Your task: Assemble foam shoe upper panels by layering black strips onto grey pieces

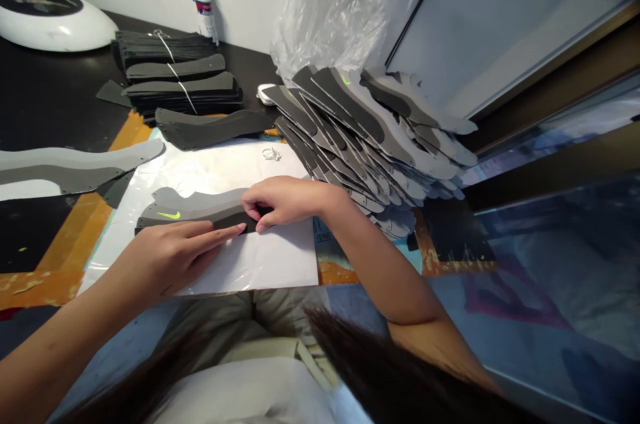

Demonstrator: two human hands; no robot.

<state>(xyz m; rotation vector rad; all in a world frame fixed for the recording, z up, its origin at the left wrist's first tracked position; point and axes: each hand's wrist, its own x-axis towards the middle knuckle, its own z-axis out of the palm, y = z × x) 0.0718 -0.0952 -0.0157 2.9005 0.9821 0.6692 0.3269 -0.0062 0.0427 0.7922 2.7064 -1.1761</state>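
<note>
A grey and black shoe upper panel (pixel 205 203) with a small yellow-green swoosh lies flat on a white sheet (pixel 280 261). My left hand (pixel 173 252) rests along its near edge, fingers stretched out and the index fingertip touching the black strip. At the panel's right end, my right hand (pixel 286 201) has its fingers curled and its thumb bent in, closed on the black part. The right hand hides that end of the panel.
A large fanned pile of similar panels (pixel 360 137) stands at the right, below a clear plastic bag (pixel 345 4). Tied stacks of black pieces (pixel 180 87) lie at the back left. Other panels (pixel 65 167) are at the left. A white bottle (pixel 203 7) stands by the wall.
</note>
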